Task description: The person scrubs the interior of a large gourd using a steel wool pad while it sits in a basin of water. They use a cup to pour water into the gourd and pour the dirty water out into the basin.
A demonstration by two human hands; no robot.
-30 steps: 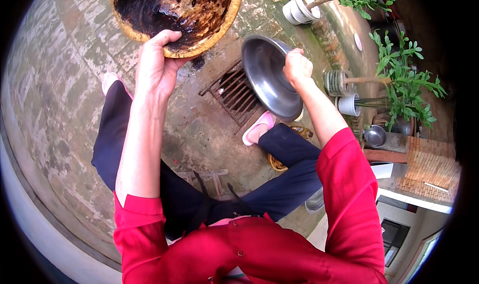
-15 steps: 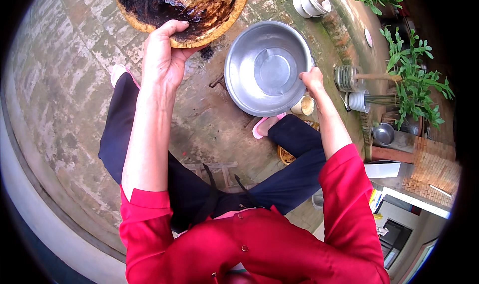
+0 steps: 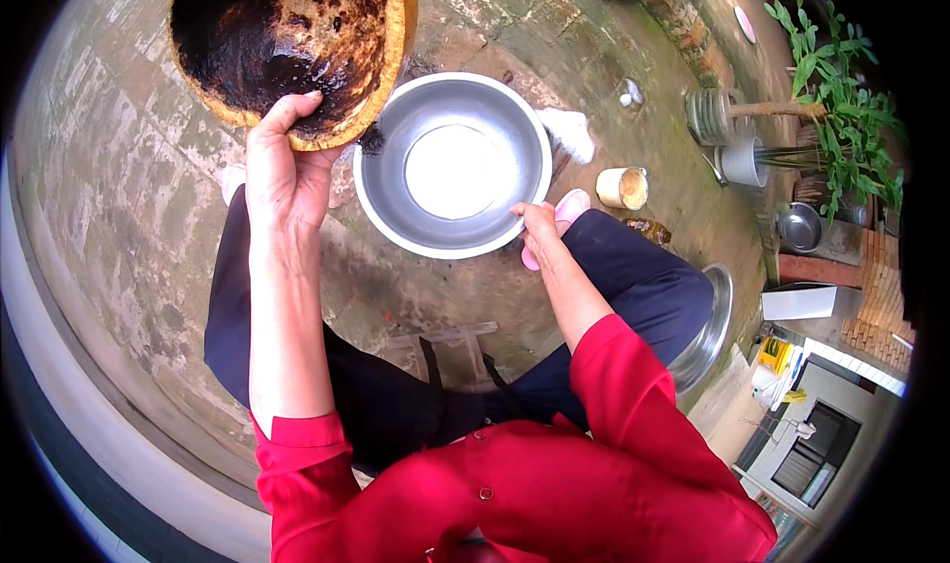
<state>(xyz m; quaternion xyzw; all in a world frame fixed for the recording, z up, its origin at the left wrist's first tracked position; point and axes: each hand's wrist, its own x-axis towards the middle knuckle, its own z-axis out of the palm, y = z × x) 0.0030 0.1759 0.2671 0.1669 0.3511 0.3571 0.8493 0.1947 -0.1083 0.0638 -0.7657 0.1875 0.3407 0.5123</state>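
My left hand [image 3: 285, 172] is closed on the near rim of a large tan-edged bowl [image 3: 346, 53], its thumb pressed against the inside. The bowl is tilted so its inside shows, blackened and wet-looking with brown patches. To its right is a shiny metal basin [image 3: 455, 234], its open side up and a bright glare on its bottom. My right hand [image 3: 539, 227] grips the basin's near right rim; its other fingers are hidden under the edge. A dark clump [image 3: 372, 140] shows between the bowl's lower edge and the basin's left rim.
On the stained brick ground right of the basin are a white foamy patch [image 3: 569, 135] and a cream container [image 3: 621, 187]. A metal pan [image 3: 711, 326] lies partly behind my right knee. Potted plants [image 3: 836, 118] line the right side; a low wooden stool [image 3: 450, 335] sits between my legs.
The basin has come left and nearer in my right hand, from a tilted pose to a flatter one. The bowl is lower and farther left in the picture, still in my left hand.
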